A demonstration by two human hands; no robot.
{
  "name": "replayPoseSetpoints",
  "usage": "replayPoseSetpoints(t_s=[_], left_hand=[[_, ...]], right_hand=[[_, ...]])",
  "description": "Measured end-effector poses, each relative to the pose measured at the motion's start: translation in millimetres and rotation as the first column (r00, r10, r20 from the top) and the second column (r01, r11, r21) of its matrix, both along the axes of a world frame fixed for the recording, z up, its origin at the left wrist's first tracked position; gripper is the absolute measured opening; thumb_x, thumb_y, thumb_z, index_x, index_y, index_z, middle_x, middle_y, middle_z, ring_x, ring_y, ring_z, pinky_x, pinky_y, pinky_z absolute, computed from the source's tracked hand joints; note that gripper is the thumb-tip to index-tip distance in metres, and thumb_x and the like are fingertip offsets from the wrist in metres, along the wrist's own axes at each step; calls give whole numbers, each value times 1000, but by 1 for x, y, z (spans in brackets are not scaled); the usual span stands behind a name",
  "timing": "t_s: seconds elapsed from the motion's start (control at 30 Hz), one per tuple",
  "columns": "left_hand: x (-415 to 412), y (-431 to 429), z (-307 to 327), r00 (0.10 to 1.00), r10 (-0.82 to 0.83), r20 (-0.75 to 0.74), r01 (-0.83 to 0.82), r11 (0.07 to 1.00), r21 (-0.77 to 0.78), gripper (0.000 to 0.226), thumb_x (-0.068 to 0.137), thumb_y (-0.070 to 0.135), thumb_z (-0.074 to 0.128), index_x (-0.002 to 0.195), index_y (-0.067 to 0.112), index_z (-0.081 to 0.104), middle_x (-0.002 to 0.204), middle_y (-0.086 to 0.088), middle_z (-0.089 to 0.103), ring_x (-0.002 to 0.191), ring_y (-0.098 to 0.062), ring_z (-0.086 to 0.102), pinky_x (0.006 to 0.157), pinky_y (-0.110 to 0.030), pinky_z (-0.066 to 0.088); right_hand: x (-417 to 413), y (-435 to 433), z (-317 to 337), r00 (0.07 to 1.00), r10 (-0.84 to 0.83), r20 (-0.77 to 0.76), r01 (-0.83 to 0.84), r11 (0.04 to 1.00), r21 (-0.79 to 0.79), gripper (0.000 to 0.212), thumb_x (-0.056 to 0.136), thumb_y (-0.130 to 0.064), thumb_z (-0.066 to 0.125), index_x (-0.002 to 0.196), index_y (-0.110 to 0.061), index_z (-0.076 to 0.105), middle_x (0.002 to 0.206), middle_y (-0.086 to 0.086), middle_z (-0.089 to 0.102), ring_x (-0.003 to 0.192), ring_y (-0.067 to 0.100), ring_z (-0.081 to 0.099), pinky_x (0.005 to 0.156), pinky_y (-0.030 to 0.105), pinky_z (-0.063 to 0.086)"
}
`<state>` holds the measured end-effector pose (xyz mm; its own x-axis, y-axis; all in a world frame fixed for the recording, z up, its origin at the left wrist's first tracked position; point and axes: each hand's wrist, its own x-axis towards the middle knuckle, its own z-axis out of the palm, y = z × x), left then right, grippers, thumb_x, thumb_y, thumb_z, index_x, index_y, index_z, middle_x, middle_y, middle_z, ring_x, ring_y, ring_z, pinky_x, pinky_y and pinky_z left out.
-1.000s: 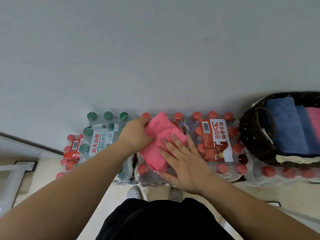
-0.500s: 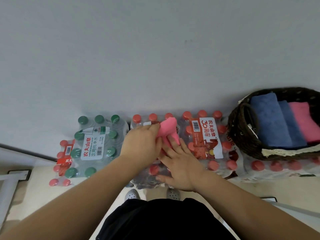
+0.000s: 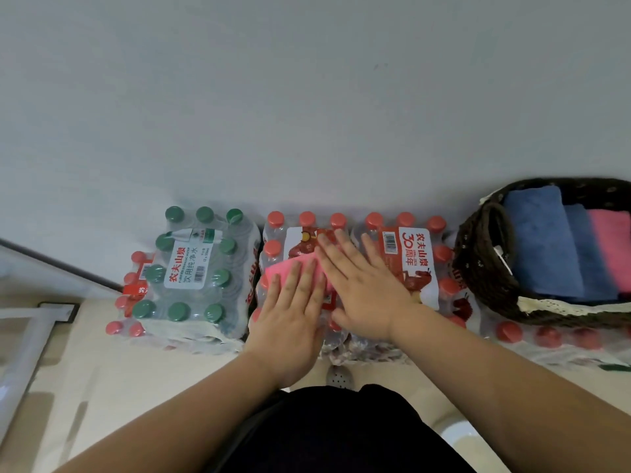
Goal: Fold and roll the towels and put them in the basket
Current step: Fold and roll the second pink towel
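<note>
Pink towel point(image 3: 286, 267), soft, flattened under both hands' straight fingers point(image 3: 300, 278).

Wall point(image 3: 307, 114) rose right behind bottle packs; we had no way past on far side. Our left hand point(image 3: 290, 319) and right hand point(image 3: 362, 288) lay flat over pink towel point(image 3: 290, 266), covering middle red-capped pack point(image 3: 297, 240). Rightward we saw open air over labelled red-capped pack point(image 3: 409, 257). Then basket point(image 3: 478, 274) barred us: high near rim, handle point(image 3: 494, 207), rolled towels point(image 3: 539, 240) filling visible interior. Leftward, green-capped pack point(image 3: 194, 268) top uncovered.

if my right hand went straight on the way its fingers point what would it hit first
Probably the red caps at the back of the water pack beyond the right hand, then the wall; depth unclear.
</note>
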<state>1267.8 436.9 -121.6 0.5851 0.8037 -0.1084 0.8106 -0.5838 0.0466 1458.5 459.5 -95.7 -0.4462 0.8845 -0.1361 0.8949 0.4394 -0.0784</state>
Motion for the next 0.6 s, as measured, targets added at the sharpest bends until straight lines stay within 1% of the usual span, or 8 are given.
replayPoseSetpoints(t_s=[0.03, 0.1, 0.17, 0.23, 0.33, 0.43, 0.5, 0.6], left_hand=[[0, -2, 0, 1000, -5, -11, 5, 1000, 4, 79, 96, 46, 44, 155, 2, 16, 164, -17, 4, 152, -34, -1, 118, -55, 9], [-3, -2, 1, 1000, -20, -20, 20, 1000, 9, 79, 94, 48, 45, 154, 1, 22, 163, -17, 9, 152, -34, 4, 119, -53, 10], [-5, 0, 1, 1000, -22, -14, 22, 999, 24, 78, 95, 49, 42, 153, 1, 24, 163, -17, 14, 152, -32, 8, 119, -51, 11], [-3, 6, 6, 999, 35, 31, -36, 999, 20, 75, 98, 50, 35, 154, 2, 22, 163, -16, 16, 152, -29, 8, 120, -49, 12], [8, 21, 18, 981, 174, 81, -172, 984, -36, 76, 98, 54, 18, 156, 9, 2, 163, -10, -7, 151, -26, -11, 123, -47, -2], [16, 36, 19, 975, 220, 22, -218, 972, -84, 77, 94, 59, 1, 154, 13, -13, 161, -8, -24, 148, -25, -25, 122, -50, -8], [12, 37, 11, 977, 211, -2, -211, 973, -98, 77, 94, 60, 2, 154, 15, -14, 161, -8, -26, 148, -26, -25, 122, -51, -6], [3, 27, 0, 984, 177, 2, -176, 982, -73, 76, 97, 59, 10, 154, 16, -16, 161, -9, -25, 148, -28, -23, 121, -54, -4]], right_hand=[[2, 1, -4, 998, 8, 57, -5, 999, -53, 92, 85, -61, 21, 156, -15, -14, 163, 7, -24, 148, 26, -30, 121, 56, -9], [6, 2, -9, 995, 9, 95, 3, 993, -117, 95, 83, -68, 13, 152, -16, -26, 158, 6, -36, 143, 26, -38, 120, 56, -12], [8, 3, -8, 998, 16, 65, -5, 987, -161, 94, 85, -65, 18, 152, -18, -27, 157, 5, -39, 142, 24, -41, 119, 54, -16], [9, 6, -7, 1000, 22, 22, -18, 981, -193, 92, 87, -61, 22, 152, -19, -27, 156, 3, -40, 141, 21, -42, 119, 52, -17], [11, 6, -6, 1000, 24, -12, -26, 978, -206, 89, 86, -58, 18, 153, -20, -26, 157, 2, -39, 141, 19, -43, 120, 52, -16], [11, 3, -5, 998, 0, -56, -13, 974, -228, 86, 86, -55, 15, 154, -20, -24, 158, 1, -37, 141, 18, -41, 120, 52, -15], [9, 2, -6, 995, -47, -87, 24, 970, -243, 82, 90, -59, 12, 153, -22, -25, 158, -1, -37, 142, 18, -40, 120, 53, -14], [4, 0, -11, 989, -120, -90, 95, 965, -246, 82, 92, -72, 6, 150, -26, -30, 156, -5, -42, 143, 20, -39, 119, 55, -16]])
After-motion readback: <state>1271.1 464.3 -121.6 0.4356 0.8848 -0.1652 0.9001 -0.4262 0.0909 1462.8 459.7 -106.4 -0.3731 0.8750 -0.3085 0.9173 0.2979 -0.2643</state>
